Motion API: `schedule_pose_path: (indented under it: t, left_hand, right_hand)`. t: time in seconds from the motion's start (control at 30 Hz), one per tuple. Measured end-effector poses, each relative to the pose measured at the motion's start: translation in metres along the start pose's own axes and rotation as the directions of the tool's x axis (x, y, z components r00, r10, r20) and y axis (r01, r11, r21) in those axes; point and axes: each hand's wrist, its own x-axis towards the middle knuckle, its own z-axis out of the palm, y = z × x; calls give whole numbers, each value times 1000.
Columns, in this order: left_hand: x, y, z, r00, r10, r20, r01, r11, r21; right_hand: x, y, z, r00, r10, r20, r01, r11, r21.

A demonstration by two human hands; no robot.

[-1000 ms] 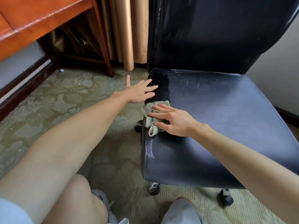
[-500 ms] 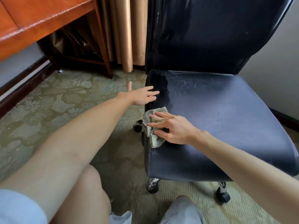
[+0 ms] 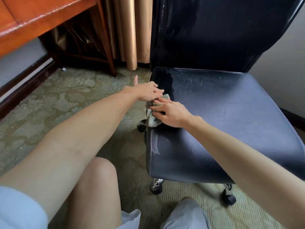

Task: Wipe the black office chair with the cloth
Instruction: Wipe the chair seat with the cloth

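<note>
The cloth, soft, light and limp, lies bunched under the straight, pressing fingers of the right hand, at the seat edge of the black office chair. It is probably best pinned flat rather than pinched. Just beyond them the left hand rests with its fingers straight.

A carpeted room with wooden desk, gold curtains, office chair.

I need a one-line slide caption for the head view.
Right hand presses a cloth on the black office chair seat; left hand beside it.
</note>
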Motion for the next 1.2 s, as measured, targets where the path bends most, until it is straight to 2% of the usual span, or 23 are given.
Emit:
schedule_pose_path:
  t: [0.23,0.33,0.5,0.63,0.83,0.93,1.07,1.13,1.2]
  left_hand:
    - [-8,-7,17,996,51,-73,-44,995,92]
    - [-14,-8,27,989,86,-119,-72,991,117]
    - [-13,-7,36,979,190,-71,-189,982,31]
    - [-8,-9,35,982,175,-76,-175,984,-4]
    - [-8,-8,33,983,166,-77,-169,985,-30]
    - [-8,-8,36,982,168,-82,-172,984,-49]
    - [-5,-7,32,986,155,-67,-158,986,-43]
    - [-6,-7,29,986,151,-69,-155,986,-68]
    - [-6,-6,27,987,143,-74,-150,984,-100]
  right_hand:
    - [-55,-6,13,966,-250,-59,254,965,61]
    - [-57,-4,11,966,-254,-41,256,965,61]
    - [-51,-3,7,979,-199,-33,202,972,122]
    - [-45,-10,10,989,-124,-85,136,978,156]
    - [-83,-21,25,913,-384,-137,395,916,69]
    - [-70,-14,19,945,-310,-101,321,940,114]
    - [-52,-11,17,974,-202,-99,211,973,91]
    - [-58,-15,23,962,-242,-129,254,964,85]
    - [-72,-20,28,921,-353,-163,366,929,54]
